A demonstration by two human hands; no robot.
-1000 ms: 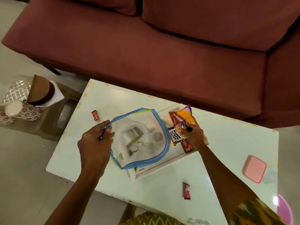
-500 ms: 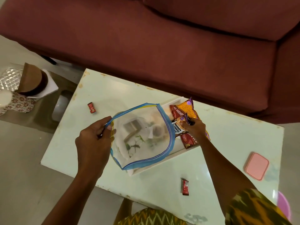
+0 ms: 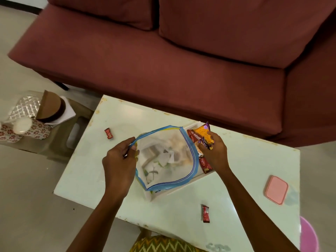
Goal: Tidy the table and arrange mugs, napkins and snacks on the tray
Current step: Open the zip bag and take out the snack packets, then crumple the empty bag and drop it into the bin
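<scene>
Worktop (image 3: 236, 179) under both our hands. Limp zip bag (image 3: 163, 157) hangs over tray (image 3: 181, 190); left hand (image 3: 119, 160) pinches its rim. Right hand (image 3: 215, 151), just right, pinches the orange snack packet (image 3: 203, 133): light, crinkly, slippery, so we grip its edge. Candies (image 3: 205, 213) lie well apart.

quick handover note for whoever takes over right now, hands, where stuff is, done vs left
Left hand: pinching the rim of the zip bag, held open over the tray.
Right hand: gripping the orange snack packet at the tray's far end.
Done: red snack packets on the tray.
Left: two small red candies, and, and the pink lid loose on the table; the floral mug sits off the table on the left.
</scene>
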